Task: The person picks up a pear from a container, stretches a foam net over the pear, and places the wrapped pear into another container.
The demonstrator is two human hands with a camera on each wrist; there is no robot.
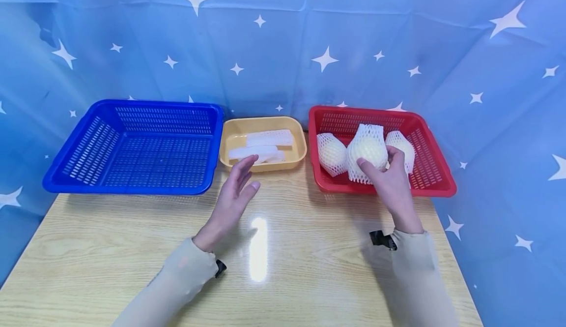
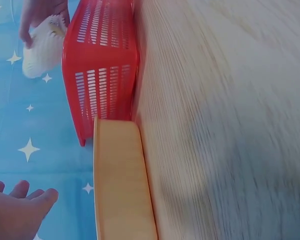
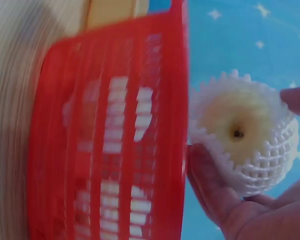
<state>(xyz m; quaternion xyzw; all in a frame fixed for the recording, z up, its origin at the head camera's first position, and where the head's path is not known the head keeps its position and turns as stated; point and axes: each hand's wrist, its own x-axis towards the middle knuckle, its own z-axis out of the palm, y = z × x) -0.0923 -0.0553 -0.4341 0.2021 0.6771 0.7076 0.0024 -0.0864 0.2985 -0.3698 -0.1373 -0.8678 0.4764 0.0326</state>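
Note:
My right hand [image 1: 395, 184] grips a round pale-yellow fruit [image 1: 368, 154] in a white foam net, thumb on the near side. It is held up over the red basket [image 1: 435, 193], above the rim in the right wrist view, where the fruit's bare end [image 3: 237, 117] shows a small dark hollow. Two more netted fruits, one at the left [image 1: 330, 154] and one at the right [image 1: 401, 149], lie in that basket. My left hand [image 1: 230, 201] holds nothing, its fingers extended near the front of the yellow tray [image 1: 283, 165]. White foam nets [image 1: 270, 137] lie in that tray.
To the left stands a blue slatted basket [image 1: 161, 157]. The three containers sit in a row along the back of the wooden table [image 1: 300, 268]. Behind them hangs a blue cloth [image 1: 274, 37] with white stars.

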